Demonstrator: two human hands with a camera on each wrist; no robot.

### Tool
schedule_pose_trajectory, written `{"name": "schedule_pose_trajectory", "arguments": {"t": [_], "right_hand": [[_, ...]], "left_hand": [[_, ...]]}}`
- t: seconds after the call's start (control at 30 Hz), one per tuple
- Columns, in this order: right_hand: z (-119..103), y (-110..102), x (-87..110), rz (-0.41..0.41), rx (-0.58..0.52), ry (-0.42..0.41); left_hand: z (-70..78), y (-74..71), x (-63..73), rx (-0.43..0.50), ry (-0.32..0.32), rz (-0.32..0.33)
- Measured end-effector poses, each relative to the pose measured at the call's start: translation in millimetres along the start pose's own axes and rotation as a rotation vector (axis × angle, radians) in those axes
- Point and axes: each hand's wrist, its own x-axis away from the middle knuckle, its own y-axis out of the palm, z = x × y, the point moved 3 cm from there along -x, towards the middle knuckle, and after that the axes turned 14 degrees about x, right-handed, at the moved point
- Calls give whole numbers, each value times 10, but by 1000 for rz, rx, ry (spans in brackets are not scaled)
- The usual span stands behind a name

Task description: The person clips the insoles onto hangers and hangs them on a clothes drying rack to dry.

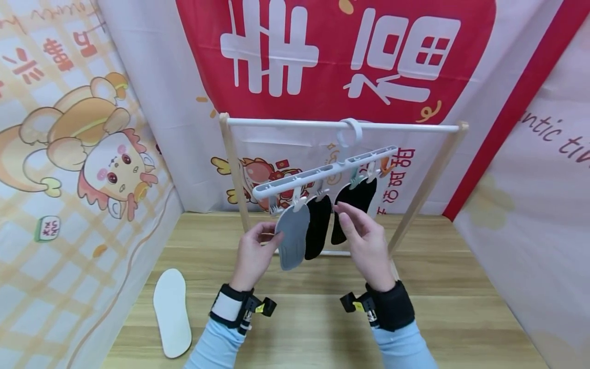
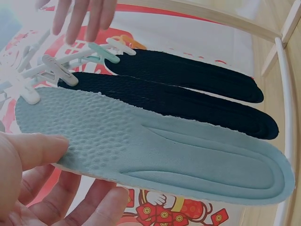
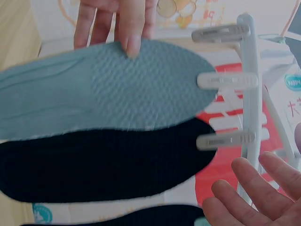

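Observation:
A grey insole (image 1: 293, 238) hangs from a white clip (image 3: 228, 80) on a clip hanger (image 1: 324, 172). My left hand (image 1: 254, 254) pinches its outer edge, thumb on the textured face and fingers behind. Beside it hangs a black insole (image 2: 174, 104), held by another clip (image 3: 225, 140). A second black insole (image 1: 354, 205) hangs farther right, under a mint-green clip (image 2: 103, 52) and a white one. My right hand (image 1: 367, 245) is raised near that insole, its fingers loosely spread and holding nothing, as the right wrist view shows.
The hanger's hook (image 1: 351, 132) loops over the top bar of a rack (image 1: 286, 123) with wooden legs. A white insole (image 1: 172, 312) lies on the wood-patterned tabletop (image 1: 295, 318) at the left. An orange clip (image 1: 386, 167) sits near the hanger's right end. Printed cloths surround the table.

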Motion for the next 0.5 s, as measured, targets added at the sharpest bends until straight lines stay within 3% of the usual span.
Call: {"name": "schedule_pose_trajectory", "arguments": {"t": [0.3,0.5], "right_hand": [[301,-171,108,26,0,59],[517,-255,195,33,-17,125]], "left_hand": [[-76,-22,-6,10,9,-10],[-166,-141,13,18,20,0]]}}
